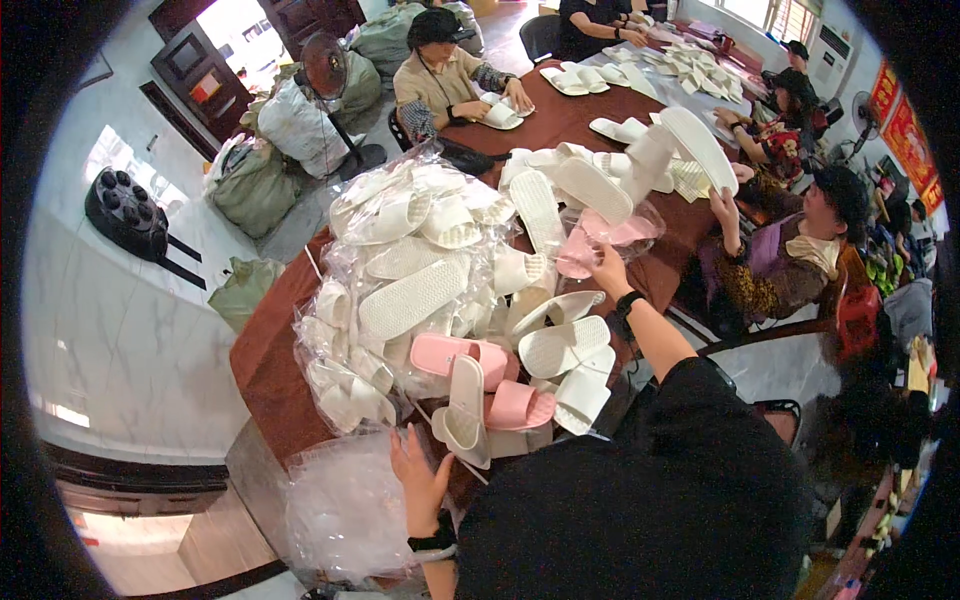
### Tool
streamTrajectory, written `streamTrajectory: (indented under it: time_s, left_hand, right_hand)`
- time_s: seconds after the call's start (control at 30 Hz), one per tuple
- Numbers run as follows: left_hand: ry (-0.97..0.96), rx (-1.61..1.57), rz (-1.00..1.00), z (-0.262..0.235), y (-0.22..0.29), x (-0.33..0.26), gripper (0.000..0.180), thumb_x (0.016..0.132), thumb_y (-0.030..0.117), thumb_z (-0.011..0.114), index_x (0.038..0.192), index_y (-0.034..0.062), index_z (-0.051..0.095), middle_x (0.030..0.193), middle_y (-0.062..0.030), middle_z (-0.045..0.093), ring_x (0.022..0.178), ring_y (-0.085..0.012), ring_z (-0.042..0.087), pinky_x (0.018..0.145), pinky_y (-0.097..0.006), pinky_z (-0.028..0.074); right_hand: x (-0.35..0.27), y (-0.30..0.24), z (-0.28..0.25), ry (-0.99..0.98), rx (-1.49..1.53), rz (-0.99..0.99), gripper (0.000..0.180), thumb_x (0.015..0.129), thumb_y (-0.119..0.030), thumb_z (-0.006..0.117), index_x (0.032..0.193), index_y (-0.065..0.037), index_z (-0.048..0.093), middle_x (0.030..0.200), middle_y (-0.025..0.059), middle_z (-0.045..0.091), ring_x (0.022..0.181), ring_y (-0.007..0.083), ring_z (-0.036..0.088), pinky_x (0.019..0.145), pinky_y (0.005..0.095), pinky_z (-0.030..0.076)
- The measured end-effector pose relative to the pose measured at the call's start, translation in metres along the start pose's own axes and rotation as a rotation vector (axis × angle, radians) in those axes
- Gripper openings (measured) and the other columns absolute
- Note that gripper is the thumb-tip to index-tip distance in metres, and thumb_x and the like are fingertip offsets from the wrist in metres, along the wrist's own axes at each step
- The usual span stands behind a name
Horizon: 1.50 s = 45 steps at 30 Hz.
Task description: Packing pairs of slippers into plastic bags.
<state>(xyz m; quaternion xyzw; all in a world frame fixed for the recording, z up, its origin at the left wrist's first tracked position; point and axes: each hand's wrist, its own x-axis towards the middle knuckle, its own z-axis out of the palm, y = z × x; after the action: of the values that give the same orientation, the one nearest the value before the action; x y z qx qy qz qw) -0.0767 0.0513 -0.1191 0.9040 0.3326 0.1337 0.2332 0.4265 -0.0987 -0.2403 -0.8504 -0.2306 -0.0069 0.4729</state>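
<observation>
My left hand (420,477) is open, its fingers spread at the edge of a stack of clear plastic bags (345,500). At the right of the slipper pile, my right hand (609,270) grips a pink slipper (577,250); clear film surrounds it and another pink one. Between my hands lie two loose pink slippers, one (440,352) above the other (520,406). A white slipper (466,410) stands tilted beside them, close to my left fingers. More white slippers (563,346) lie nearer my right forearm.
Bagged white slippers (415,290) are heaped on the brown-covered table (270,350). Co-workers sit around it; one at the right (790,250) holds up a white slipper (698,150), another (450,80) handles a pair. Sacks (255,185) and a standing fan (325,68) are at the far left.
</observation>
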Motion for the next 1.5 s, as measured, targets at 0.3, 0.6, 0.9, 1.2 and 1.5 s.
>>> streamTrajectory:
  time_s: [0.3, 0.6, 0.9, 1.2, 1.5]
  left_hand:
    - [0.030, 0.046, 0.163, -0.018, 0.023, 0.039, 0.078, 0.076, 0.031, 0.069, 0.138, 0.0051, 0.031, 0.142, -0.0290, 0.020, 0.128, -0.0436, 0.024, 0.103, -0.051, 0.020]
    - [0.180, -0.154, 0.225, -0.036, 0.079, 0.107, 0.084, 0.071, 0.028, 0.074, 0.137, 0.0015, 0.029, 0.138, -0.0261, 0.029, 0.124, -0.0394, 0.034, 0.102, -0.047, 0.028]
    - [0.098, -0.732, 0.096, 0.001, 0.139, 0.204, 0.049, 0.074, 0.020, 0.073, 0.114, 0.0006, 0.052, 0.101, -0.0132, 0.061, 0.086, -0.0189, 0.062, 0.072, -0.030, 0.048]
    - [0.404, -0.542, 0.393, -0.071, 0.170, 0.231, 0.017, 0.081, 0.016, 0.066, 0.091, 0.0022, 0.067, 0.078, -0.0095, 0.065, 0.069, -0.0144, 0.060, 0.060, -0.026, 0.047]
    - [0.486, -1.408, 0.271, -0.146, 0.135, 0.194, 0.021, 0.088, 0.015, 0.058, 0.099, -0.0022, 0.062, 0.109, -0.0124, 0.061, 0.092, -0.0196, 0.060, 0.074, -0.034, 0.050]
  right_hand:
    - [0.089, -0.154, -0.056, -0.029, 0.827, -0.079, 0.014, 0.089, -0.014, 0.055, 0.097, -0.004, 0.059, 0.087, 0.0061, 0.064, 0.075, 0.0159, 0.063, 0.067, 0.0285, 0.051]
    - [0.068, -0.267, -0.114, -0.297, 0.588, -0.180, 0.018, 0.090, -0.022, 0.057, 0.087, -0.004, 0.057, 0.082, 0.0022, 0.060, 0.072, 0.0098, 0.061, 0.060, 0.0261, 0.053]
    - [0.052, -0.319, -0.114, -0.186, 0.451, -0.534, 0.021, 0.087, -0.018, 0.060, 0.078, 0.000, 0.053, 0.068, -0.0012, 0.049, 0.062, 0.0045, 0.048, 0.052, 0.0208, 0.039]
    - [0.040, -0.300, -0.168, 0.004, 0.603, -0.460, 0.019, 0.088, -0.016, 0.057, 0.077, -0.002, 0.057, 0.064, -0.0065, 0.046, 0.055, 0.0031, 0.039, 0.048, 0.0193, 0.030]
    - [0.020, -0.334, -0.149, -0.383, 0.868, -0.804, 0.050, 0.094, -0.022, 0.045, 0.138, -0.006, 0.028, 0.144, 0.0184, 0.028, 0.132, 0.0328, 0.030, 0.107, 0.0429, 0.025]
